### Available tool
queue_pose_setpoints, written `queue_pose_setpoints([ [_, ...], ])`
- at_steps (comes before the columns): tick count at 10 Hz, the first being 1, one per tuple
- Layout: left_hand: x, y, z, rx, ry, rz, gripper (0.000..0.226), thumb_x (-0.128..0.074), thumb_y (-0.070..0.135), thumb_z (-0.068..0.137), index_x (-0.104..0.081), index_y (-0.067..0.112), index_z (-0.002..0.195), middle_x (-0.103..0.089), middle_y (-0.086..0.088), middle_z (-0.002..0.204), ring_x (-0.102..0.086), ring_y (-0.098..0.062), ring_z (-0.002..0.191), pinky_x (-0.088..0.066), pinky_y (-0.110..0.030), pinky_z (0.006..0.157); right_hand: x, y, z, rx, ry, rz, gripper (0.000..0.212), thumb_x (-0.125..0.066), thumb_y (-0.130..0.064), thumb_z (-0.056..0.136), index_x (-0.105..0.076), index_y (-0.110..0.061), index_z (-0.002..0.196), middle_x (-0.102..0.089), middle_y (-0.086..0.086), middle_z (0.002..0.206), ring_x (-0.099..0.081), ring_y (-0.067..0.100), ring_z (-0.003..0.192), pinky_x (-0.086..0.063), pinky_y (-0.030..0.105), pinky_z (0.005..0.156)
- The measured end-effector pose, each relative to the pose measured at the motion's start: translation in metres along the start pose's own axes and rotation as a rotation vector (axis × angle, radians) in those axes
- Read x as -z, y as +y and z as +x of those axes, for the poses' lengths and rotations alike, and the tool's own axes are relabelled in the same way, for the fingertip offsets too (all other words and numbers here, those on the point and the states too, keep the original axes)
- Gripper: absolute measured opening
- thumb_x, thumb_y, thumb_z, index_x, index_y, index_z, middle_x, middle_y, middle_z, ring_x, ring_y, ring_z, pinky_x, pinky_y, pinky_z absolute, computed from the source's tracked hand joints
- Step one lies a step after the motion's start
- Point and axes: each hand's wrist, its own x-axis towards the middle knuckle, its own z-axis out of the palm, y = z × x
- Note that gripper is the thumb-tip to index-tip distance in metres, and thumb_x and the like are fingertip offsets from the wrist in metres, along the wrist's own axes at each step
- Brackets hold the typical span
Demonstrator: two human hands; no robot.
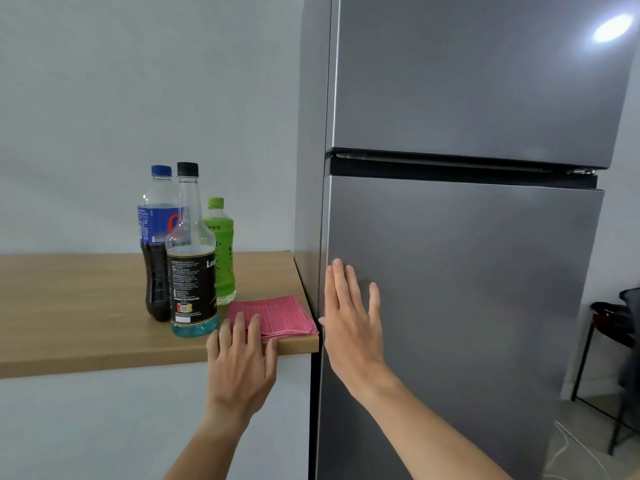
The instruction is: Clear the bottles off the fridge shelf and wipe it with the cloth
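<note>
A grey two-door fridge (467, 271) fills the right side, both doors closed, so its shelf is hidden. My right hand (349, 320) lies flat and open against the lower door's left edge. Three bottles stand on the wooden counter (69, 306): a cola bottle with a blue cap (156, 237), a clear bottle with a black cap and black label (190, 271), and a green bottle (221, 251) behind it. A folded pink cloth (280, 315) lies at the counter's right corner. My left hand (239, 355) rests with spread fingers on the cloth's near-left edge.
The counter butts against the fridge's left side, with a white wall behind and a white cabinet front below. A black metal-legged side table (602, 358) stands at the far right, with a white cable on the floor nearby.
</note>
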Motion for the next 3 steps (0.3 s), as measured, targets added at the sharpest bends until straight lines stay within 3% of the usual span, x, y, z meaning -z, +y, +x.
queue_pose_setpoints([
  [1, -0.012, -0.002, 0.000, -0.004, 0.055, -0.005, 0.062, -0.032, 0.050, 0.091, -0.064, 0.007, 0.123, -0.065, -0.016, 0.125, -0.057, -0.038, 0.118, -0.042, -0.049, 0.100, 0.003, 0.003, 0.000, 0.023, -0.017, 0.066, 0.081, -0.059, -0.034, 0.097, -0.015, -0.002, 0.157, -0.008, 0.013, 0.166, -0.012, 0.028, 0.152, -0.022, 0.060, 0.116],
  [2, -0.018, -0.005, 0.001, -0.020, 0.109, -0.008, 0.060, -0.033, 0.050, 0.091, -0.064, 0.008, 0.120, -0.065, -0.015, 0.122, -0.056, -0.038, 0.118, -0.041, -0.049, 0.100, 0.015, 0.005, 0.000, 0.023, 0.015, 0.275, 0.068, -0.048, -0.040, 0.100, -0.026, -0.006, 0.156, -0.019, 0.010, 0.165, -0.016, 0.023, 0.152, -0.016, 0.054, 0.119],
  [3, -0.024, -0.004, 0.003, -0.009, 0.150, -0.018, 0.058, -0.035, 0.050, 0.090, -0.065, 0.007, 0.117, -0.066, -0.015, 0.120, -0.057, -0.039, 0.116, -0.041, -0.050, 0.099, 0.052, 0.014, -0.005, -0.099, 0.139, 0.605, 0.052, -0.050, -0.037, 0.099, -0.048, -0.012, 0.144, -0.037, 0.005, 0.157, -0.026, 0.014, 0.146, -0.016, 0.043, 0.119],
])
